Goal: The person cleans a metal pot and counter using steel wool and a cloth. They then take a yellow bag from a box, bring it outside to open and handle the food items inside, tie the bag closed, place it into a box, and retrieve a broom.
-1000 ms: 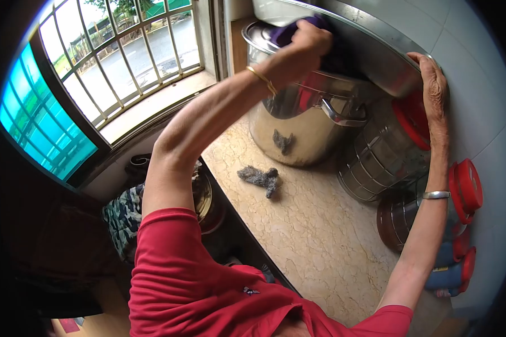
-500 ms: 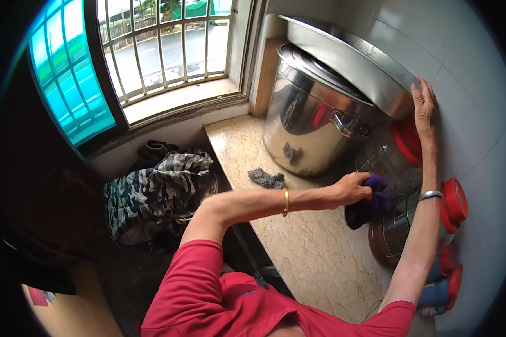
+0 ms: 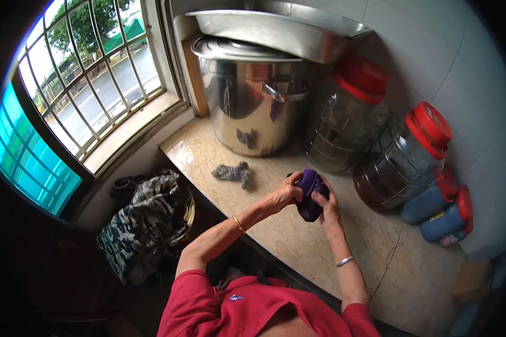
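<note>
A bunched purple cloth (image 3: 311, 194) is held between both hands above the stone counter (image 3: 287, 238). My left hand (image 3: 287, 192) grips its left side with curled fingers. On the right side, my right hand (image 3: 327, 206) has its thumb pressed onto the cloth. A grey, fuzzy scrap (image 3: 232, 173) lies on the counter to the left of the hands. Behind it stands a large steel pot (image 3: 258, 121) with a lid (image 3: 242, 50), and a wide metal basin (image 3: 270, 31) rests tilted on top.
Right of the pot stand red-lidded jars (image 3: 340, 126) (image 3: 396, 168) and blue bottles (image 3: 433, 205) by the tiled wall. A barred window (image 3: 90, 73) is at the left. Below it sits a camouflage cloth (image 3: 146, 224). A wooden block (image 3: 471, 279) is at the right.
My left hand has come down from the pot lid with the purple cloth. My right hand has let go of the metal basin's rim and now holds the cloth too. The basin sits lower.
</note>
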`<action>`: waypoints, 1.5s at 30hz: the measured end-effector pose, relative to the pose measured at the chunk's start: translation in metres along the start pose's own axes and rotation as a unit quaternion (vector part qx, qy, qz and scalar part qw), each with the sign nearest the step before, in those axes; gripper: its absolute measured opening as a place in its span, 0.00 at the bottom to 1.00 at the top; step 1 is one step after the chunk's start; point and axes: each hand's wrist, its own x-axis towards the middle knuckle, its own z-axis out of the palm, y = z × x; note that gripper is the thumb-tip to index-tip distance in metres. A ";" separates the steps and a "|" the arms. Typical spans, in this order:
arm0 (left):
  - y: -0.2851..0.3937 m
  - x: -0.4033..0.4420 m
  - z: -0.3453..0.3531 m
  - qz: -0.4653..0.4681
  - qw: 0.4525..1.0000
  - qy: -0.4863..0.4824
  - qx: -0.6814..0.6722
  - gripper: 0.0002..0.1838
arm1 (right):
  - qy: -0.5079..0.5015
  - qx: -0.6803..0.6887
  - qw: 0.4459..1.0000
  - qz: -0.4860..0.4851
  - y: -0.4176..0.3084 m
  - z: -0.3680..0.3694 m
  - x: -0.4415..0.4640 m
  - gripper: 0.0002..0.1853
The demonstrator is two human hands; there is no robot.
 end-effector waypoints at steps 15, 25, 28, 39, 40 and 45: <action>-0.114 -0.137 -0.076 0.195 0.819 0.437 0.317 0.18 | 0.046 -0.615 0.783 -0.080 0.049 -0.116 0.012 0.31; -0.063 -0.049 -0.185 0.144 0.648 0.391 0.637 0.35 | -0.114 -0.520 0.793 -0.296 0.104 0.059 0.090 0.26; -0.060 -0.047 -0.200 0.156 0.607 0.369 0.686 0.29 | -0.222 -0.497 0.796 -0.267 0.111 0.099 0.065 0.24; -0.031 -0.037 -0.185 0.190 0.583 0.346 0.710 0.14 | -0.188 -0.501 0.816 -0.217 0.048 -0.015 -0.085 0.24; -0.028 -0.033 -0.183 0.182 0.592 0.328 0.713 0.14 | -0.138 -0.519 0.823 -0.185 0.039 -0.043 -0.107 0.24; -0.047 -0.029 -0.199 0.181 0.567 0.300 0.746 0.18 | 0.247 -0.478 0.843 -0.027 -0.012 -0.188 -0.238 0.25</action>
